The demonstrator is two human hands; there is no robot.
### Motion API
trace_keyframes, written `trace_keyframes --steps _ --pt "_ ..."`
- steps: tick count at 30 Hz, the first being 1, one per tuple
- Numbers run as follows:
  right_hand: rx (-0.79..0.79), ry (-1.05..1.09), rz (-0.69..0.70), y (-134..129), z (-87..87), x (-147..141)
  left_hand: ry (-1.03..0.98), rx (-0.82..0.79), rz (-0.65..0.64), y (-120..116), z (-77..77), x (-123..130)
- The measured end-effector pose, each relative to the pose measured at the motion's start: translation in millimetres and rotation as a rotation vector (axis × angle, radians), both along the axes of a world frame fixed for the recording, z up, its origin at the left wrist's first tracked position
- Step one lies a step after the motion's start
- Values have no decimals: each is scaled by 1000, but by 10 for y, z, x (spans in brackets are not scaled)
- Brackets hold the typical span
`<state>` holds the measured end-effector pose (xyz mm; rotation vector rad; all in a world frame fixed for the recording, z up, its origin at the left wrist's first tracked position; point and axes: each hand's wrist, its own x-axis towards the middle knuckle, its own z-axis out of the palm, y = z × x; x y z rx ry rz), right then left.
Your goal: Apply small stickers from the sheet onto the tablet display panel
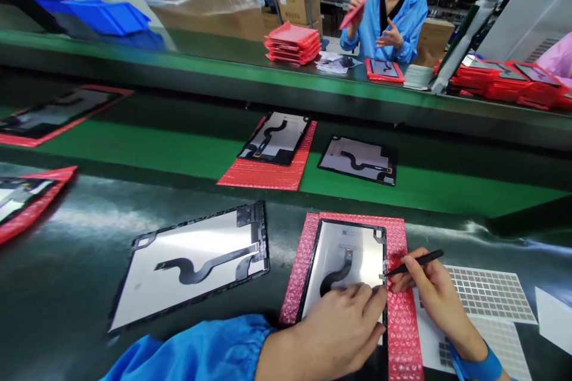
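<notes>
My left hand (333, 324) lies across the lower part of a tablet screen panel (364, 250), its fingers resting on the surface near the right edge. The panel sits back side up on pink bubble wrap (397, 238), with a curved black flex cable (339, 274) partly under my hand. In my right hand (424, 286) is a pair of black tweezers (417, 262), pinched between thumb and fingers. The tips touch or nearly touch the panel's right frame, beside a tiny grey square (381, 277). Sheets of small grey square stickers (489, 294) lie under and beside my right wrist.
Another panel (179, 280) lies on the bench to the left. On the green belt are a panel on red wrap (279, 137) and a bare panel (357, 161). Across the belt, a co-worker (388, 18) in blue holds a red packet near a red stack (292, 43).
</notes>
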<state>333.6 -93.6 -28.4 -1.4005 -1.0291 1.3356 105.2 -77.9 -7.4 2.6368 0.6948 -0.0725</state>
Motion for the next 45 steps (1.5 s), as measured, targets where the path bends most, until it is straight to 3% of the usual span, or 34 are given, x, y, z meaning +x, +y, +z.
trace_keyframes --steps 20,28,34,40,43,45 --pt "-8 -32 -16 -15 -43 3 65 -4 13 -2 66 76" --pt "7 -16 -121 -23 36 37 66 -37 46 24 69 63" --pt "66 -181 -279 -405 144 423 81 -91 97 31 119 58" --pt "-14 -309 -253 -979 86 662 98 -84 107 65 121 98" --pt "-63 -339 -270 -1149 21 690 48 -69 122 28 86 106" --pt "-82 -338 -236 -1198 -17 703 -28 -12 54 -40 73 121"
